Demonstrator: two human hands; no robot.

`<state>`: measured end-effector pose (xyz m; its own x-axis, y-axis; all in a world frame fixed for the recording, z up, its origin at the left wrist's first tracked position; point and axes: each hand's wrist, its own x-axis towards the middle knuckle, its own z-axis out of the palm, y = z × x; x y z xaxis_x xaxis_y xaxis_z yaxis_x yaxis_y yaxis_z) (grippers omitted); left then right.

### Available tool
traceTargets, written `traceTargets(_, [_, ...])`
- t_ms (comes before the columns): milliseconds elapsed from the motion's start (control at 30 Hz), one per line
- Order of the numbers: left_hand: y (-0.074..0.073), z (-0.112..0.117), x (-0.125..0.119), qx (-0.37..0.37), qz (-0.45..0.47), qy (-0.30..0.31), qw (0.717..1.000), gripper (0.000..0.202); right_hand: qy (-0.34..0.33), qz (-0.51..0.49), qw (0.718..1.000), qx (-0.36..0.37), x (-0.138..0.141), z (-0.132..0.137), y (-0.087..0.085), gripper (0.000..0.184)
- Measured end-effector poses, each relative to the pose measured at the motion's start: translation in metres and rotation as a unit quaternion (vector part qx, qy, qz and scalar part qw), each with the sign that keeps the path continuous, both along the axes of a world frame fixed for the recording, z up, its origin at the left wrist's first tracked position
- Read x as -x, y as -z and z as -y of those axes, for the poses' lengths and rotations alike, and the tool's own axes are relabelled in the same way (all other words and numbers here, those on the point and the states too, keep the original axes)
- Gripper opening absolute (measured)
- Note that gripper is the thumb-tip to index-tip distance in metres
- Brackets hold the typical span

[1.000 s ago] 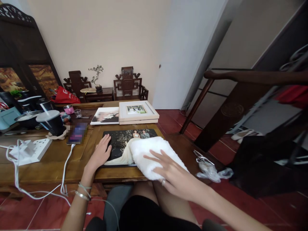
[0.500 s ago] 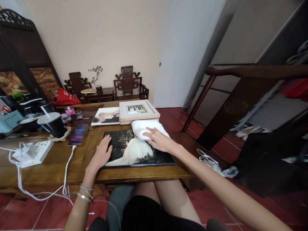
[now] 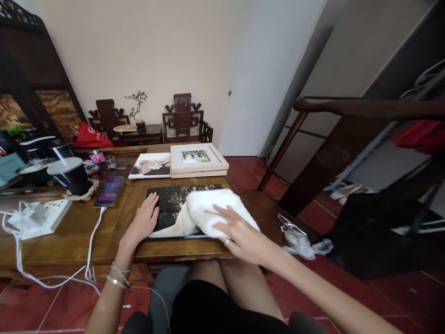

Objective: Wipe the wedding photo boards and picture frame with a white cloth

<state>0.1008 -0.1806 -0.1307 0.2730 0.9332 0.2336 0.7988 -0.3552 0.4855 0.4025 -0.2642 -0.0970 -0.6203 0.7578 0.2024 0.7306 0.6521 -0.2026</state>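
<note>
Where the right hand (image 3: 239, 232) sits, its fingers are spread over the top of a white cloth (image 3: 222, 208), palm side down, ring on one finger. Cloth is directly under those fingers, bunched thick, sticking out ahead and to both sides of them. Can't tell whether the thumb pinches it; underside hidden.

Left hand (image 3: 144, 218): fingers nearly together, fairly straight, thumb a bit apart, tips on the left edge of the photo panel (image 3: 170, 208). No cloth near that hand; it's over to the right. Panel lies flat on the wooden table (image 3: 187, 250) by the near edge, cloth covering its right part.

Left of the left hand: white power strip (image 3: 55, 213) with a plug in it, phone (image 3: 109, 191) on a white cable, then the lidded cup (image 3: 74, 178) with a straw.

Beyond the panel: a photo print (image 3: 151, 166), with a pale framed picture (image 3: 198, 157) just right of it. Farther back, dark carved chair (image 3: 183, 118) and a small potted tree (image 3: 138, 109) against the wall.
</note>
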Motion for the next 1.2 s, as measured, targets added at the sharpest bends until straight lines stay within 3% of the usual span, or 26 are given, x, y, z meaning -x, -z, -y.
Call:
traceTargets(200, [0.002,-0.002,0.002,-0.009,0.002,0.001,1.000,0.049,0.043,0.031,0.998,-0.023,0.017,-0.090,-0.003,0.038])
traceTargets(300, [0.003,-0.003,0.002,-0.014,0.003,-0.005,1.000,0.049,0.059,0.039,0.997,-0.032,0.021,-0.104,-0.007,0.039])
traceTargets(400, [0.001,-0.003,0.001,-0.001,-0.004,-0.006,1.000,0.049,0.050,0.041,0.997,-0.035,0.018,-0.080,-0.006,0.041])
traceTargets(633, [-0.005,0.001,0.001,0.038,-0.003,-0.001,0.999,0.050,0.017,0.019,1.000,-0.018,0.002,0.026,0.004,0.034])
traceTargets(767, [-0.006,0.004,0.001,0.014,0.007,0.008,1.000,0.051,0.006,0.039,0.999,0.001,0.003,0.039,0.001,0.032])
traceTargets(867, [-0.007,0.005,0.002,-0.005,0.023,0.030,0.999,0.051,0.011,0.030,0.999,-0.002,0.011,0.013,-0.003,0.036])
traceTargets(1100, [-0.009,0.004,0.002,0.000,0.041,0.024,0.999,0.051,0.044,0.056,0.997,-0.029,0.033,-0.093,-0.009,0.040])
traceTargets(1200, [-0.009,0.004,0.001,-0.001,0.033,0.027,0.999,0.050,0.049,0.060,0.996,-0.033,0.040,-0.105,-0.011,0.037])
